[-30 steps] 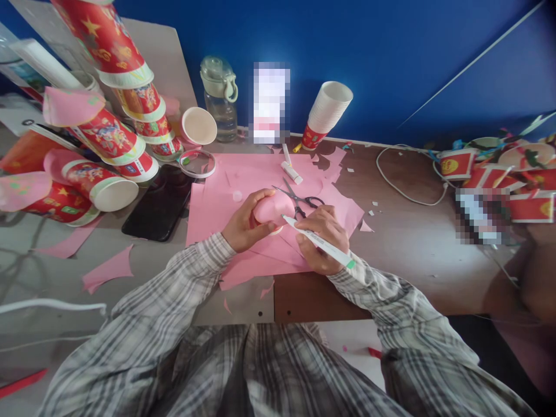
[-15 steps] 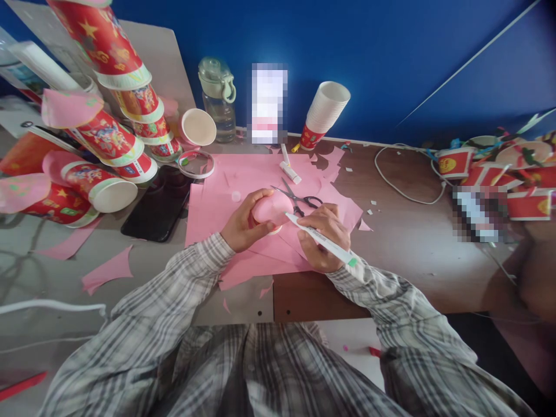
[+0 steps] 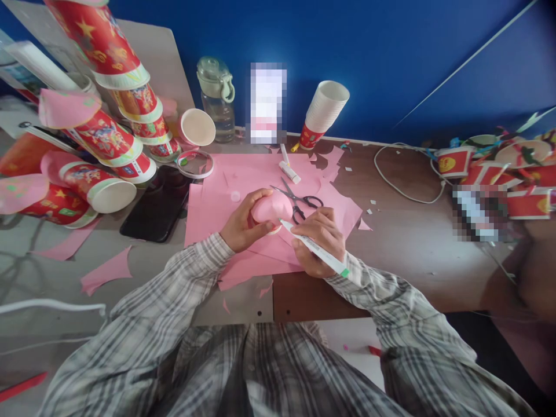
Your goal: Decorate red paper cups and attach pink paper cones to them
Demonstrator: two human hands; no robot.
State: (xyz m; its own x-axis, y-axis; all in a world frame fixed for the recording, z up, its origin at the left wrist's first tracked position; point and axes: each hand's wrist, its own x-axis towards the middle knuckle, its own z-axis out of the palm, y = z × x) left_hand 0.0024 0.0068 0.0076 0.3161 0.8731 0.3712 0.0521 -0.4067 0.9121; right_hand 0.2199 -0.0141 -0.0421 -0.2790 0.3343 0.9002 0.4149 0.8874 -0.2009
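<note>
My left hand [image 3: 245, 223] is wrapped round a paper cup [image 3: 272, 208] topped with a pink paper cone, holding it over the pink paper sheets [image 3: 208, 231]. Between the fingers of my right hand [image 3: 319, 240] is a white marker [image 3: 319, 249] with a green end. Its tip touches or nearly touches the cone's lower right edge; I cannot tell which. Just behind my hands lie black scissors [image 3: 299, 201], blades pointing away to the left. A white glue stick [image 3: 289, 172] rests on the paper beyond them.
Decorated red paper cups [image 3: 104, 136] are stacked at the left, beside a black phone [image 3: 154, 208] and a roll of tape [image 3: 195, 164]. A water bottle [image 3: 218, 101] and a stack of cups [image 3: 324, 113] stand at the back. A white cable [image 3: 380, 168] and more red cups [image 3: 454, 162] are at the right.
My right hand has moved slightly left and down, bringing the marker's tip lower along the cone's edge. My left hand keeps hold of the cup in nearly the same place.
</note>
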